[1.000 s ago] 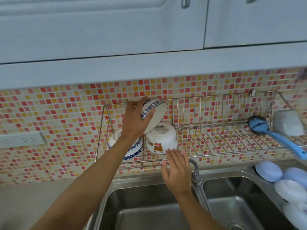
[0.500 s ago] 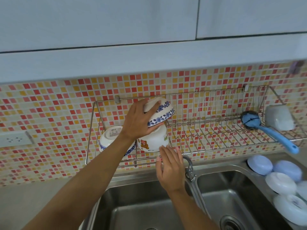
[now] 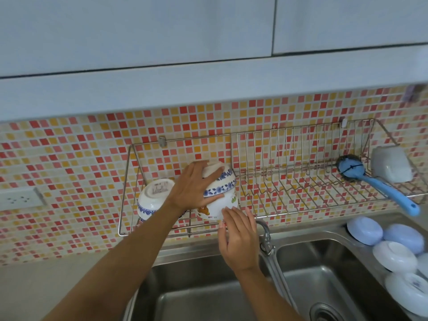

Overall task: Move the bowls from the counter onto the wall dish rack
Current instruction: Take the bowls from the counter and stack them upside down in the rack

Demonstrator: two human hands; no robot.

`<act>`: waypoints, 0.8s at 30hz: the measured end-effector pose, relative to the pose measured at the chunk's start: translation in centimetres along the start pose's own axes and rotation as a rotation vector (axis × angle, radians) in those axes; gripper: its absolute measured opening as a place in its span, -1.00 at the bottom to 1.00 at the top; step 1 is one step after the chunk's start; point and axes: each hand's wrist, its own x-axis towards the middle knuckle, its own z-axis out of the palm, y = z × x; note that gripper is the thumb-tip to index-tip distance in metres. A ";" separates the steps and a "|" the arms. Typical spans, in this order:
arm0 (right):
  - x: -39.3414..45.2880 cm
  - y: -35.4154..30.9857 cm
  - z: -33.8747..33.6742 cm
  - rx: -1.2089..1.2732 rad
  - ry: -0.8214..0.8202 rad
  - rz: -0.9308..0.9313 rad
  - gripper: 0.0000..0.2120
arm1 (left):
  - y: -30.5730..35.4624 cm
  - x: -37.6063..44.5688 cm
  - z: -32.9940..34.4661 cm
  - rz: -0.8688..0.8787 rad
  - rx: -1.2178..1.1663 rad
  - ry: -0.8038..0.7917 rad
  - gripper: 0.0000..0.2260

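Observation:
My left hand [image 3: 193, 187] grips a white bowl with a blue flower band [image 3: 221, 183], upside down on top of a white bowl with a bear picture [image 3: 218, 208] in the wall dish rack [image 3: 289, 205]. My right hand [image 3: 238, 237] reaches up from below, fingers spread, fingertips touching the bear bowl's lower edge. Another blue-patterned bowl [image 3: 152, 196] lies tilted at the rack's left end. Several pale blue and white bowls [image 3: 393, 246] sit upside down on the counter at the right of the sink.
A blue brush [image 3: 375, 184] and an upturned white container [image 3: 391, 164] occupy the rack's right end. The faucet [image 3: 266, 237] stands just right of my right hand, above a double steel sink [image 3: 324, 274]. A wall socket [image 3: 19, 200] is at left; cabinets hang overhead.
My left hand has turned the blue-flower bowl from tilted to upside down and lowered it onto the bear bowl. My right hand stays at the bear bowl's edge.

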 end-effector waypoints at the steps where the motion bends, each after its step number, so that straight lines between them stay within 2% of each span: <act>1: 0.0 0.0 0.1 -0.001 0.005 -0.002 -0.70 | 0.2 -0.1 0.1 -0.017 -0.015 -0.025 -0.35; 10: 0.2 -0.4 0.3 -0.086 -0.028 0.028 -0.66 | 1.2 -0.4 -0.3 -0.136 -0.138 -0.075 -0.38; 13: 0.5 -0.8 0.1 -0.116 -0.072 0.053 -0.64 | 1.6 -0.7 -0.6 -0.159 -0.179 -0.101 -0.33; 17: 0.8 -1.1 -0.5 -0.116 -0.115 0.073 -0.66 | 2.1 -1.4 -0.9 -0.096 -0.183 -0.133 -0.25; 24: 0.8 -1.4 -1.1 -0.071 -0.084 0.092 -0.75 | 2.3 -2.3 -1.4 -0.133 -0.270 -0.190 -0.18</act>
